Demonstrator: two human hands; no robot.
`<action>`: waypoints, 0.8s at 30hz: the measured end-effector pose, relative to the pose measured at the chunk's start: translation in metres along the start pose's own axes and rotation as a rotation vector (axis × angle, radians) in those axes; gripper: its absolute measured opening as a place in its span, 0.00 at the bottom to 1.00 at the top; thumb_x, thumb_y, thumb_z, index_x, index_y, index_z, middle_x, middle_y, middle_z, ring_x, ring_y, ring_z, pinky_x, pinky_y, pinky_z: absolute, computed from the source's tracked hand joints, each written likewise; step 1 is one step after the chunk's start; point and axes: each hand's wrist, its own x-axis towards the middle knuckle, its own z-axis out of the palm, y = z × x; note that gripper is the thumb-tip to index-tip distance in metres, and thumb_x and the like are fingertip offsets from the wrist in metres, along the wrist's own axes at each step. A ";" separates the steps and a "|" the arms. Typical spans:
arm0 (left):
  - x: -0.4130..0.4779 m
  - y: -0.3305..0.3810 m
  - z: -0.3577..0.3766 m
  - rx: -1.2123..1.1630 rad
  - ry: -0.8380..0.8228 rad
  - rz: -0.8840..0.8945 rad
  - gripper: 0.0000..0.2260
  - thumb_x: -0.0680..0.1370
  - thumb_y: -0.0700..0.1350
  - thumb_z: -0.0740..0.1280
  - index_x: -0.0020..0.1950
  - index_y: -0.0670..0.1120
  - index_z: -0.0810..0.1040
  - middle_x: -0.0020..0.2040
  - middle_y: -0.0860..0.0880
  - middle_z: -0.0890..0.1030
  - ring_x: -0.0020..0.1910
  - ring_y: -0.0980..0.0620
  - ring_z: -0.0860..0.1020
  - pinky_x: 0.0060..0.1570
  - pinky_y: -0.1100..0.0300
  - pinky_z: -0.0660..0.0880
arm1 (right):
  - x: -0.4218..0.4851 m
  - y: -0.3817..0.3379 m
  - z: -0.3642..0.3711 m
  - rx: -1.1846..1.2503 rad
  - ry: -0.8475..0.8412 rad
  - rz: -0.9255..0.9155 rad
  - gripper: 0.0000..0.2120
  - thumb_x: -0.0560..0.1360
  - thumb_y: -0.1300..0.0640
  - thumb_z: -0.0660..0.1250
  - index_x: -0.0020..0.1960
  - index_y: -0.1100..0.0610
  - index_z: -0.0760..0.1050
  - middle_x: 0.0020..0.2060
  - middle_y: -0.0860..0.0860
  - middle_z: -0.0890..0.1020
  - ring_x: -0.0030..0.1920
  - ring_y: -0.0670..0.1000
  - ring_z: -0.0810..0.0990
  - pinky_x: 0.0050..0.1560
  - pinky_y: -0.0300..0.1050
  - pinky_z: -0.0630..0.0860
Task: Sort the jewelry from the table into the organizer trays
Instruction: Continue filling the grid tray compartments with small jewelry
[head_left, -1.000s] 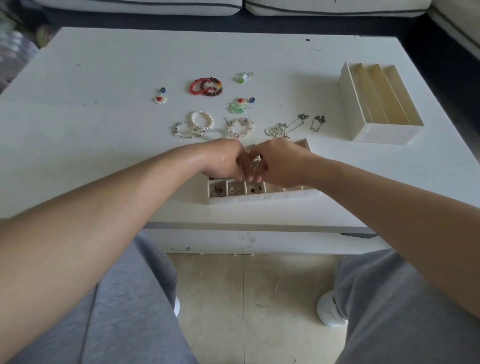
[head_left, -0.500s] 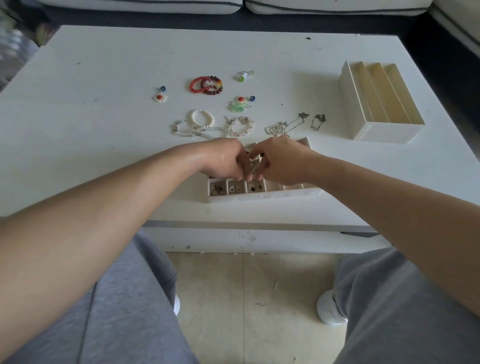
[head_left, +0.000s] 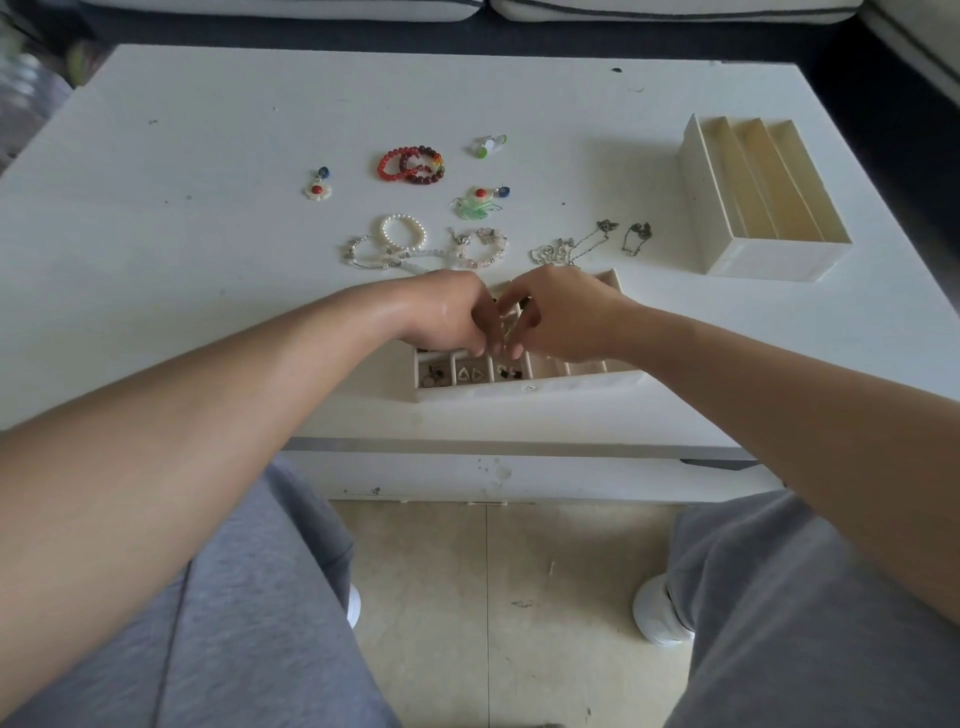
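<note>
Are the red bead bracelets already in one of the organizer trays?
No, the red bead bracelets lie on the table, beyond the compartment tray and left of the stepped organizer.

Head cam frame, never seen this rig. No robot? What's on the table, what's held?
No robot: a person wears one wide-angle camera on the head, looking down at their own arms and lap. The left hand and right hand meet over a compartment tray near the front edge of the table; some cells hold small pieces. Their curled fingers seem to pinch something tiny, too small to identify. Beyond lie red bead bracelets, a pearl bracelet, chains and loose earrings. A three-slot organizer stands at the right.
</note>
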 end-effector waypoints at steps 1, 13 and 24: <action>0.001 -0.001 0.001 -0.014 0.005 -0.006 0.11 0.76 0.40 0.69 0.48 0.54 0.87 0.45 0.56 0.83 0.49 0.51 0.80 0.49 0.56 0.76 | 0.001 0.000 0.000 -0.020 0.018 0.004 0.19 0.73 0.61 0.68 0.62 0.50 0.79 0.42 0.43 0.85 0.53 0.46 0.81 0.46 0.38 0.75; 0.005 0.000 0.005 -0.058 -0.041 0.007 0.14 0.76 0.37 0.66 0.47 0.53 0.88 0.34 0.68 0.80 0.37 0.68 0.77 0.34 0.74 0.68 | -0.002 -0.003 0.001 -0.135 -0.033 -0.048 0.17 0.75 0.60 0.63 0.61 0.48 0.79 0.45 0.45 0.84 0.52 0.49 0.82 0.54 0.48 0.80; 0.013 -0.007 -0.017 -0.149 0.092 -0.002 0.12 0.77 0.39 0.66 0.45 0.54 0.86 0.41 0.59 0.84 0.43 0.59 0.79 0.43 0.61 0.72 | 0.017 0.012 -0.016 0.092 0.177 -0.013 0.18 0.74 0.63 0.62 0.61 0.51 0.78 0.43 0.45 0.86 0.48 0.47 0.81 0.45 0.41 0.77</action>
